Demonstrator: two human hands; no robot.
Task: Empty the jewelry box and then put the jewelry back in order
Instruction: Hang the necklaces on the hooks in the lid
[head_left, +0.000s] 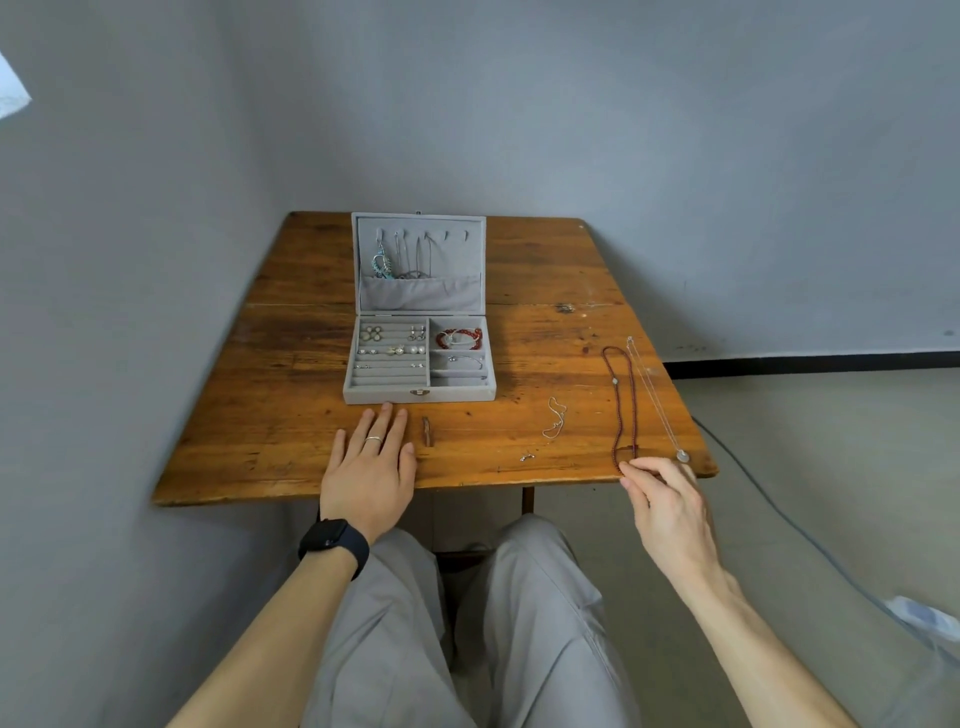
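The box (418, 396) holds earrings (400, 349), I think, and a red bracelet (458, 338). Before it the left grip (371, 467) lies spread; the right grip (670, 509) pinches a necklace (618, 405).

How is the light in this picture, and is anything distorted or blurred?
Head view: soft, even light, faint sheen on the table right of the jewelry box; blown-out white patch top left; wide-angle stretch toward the edges; centre in focus.
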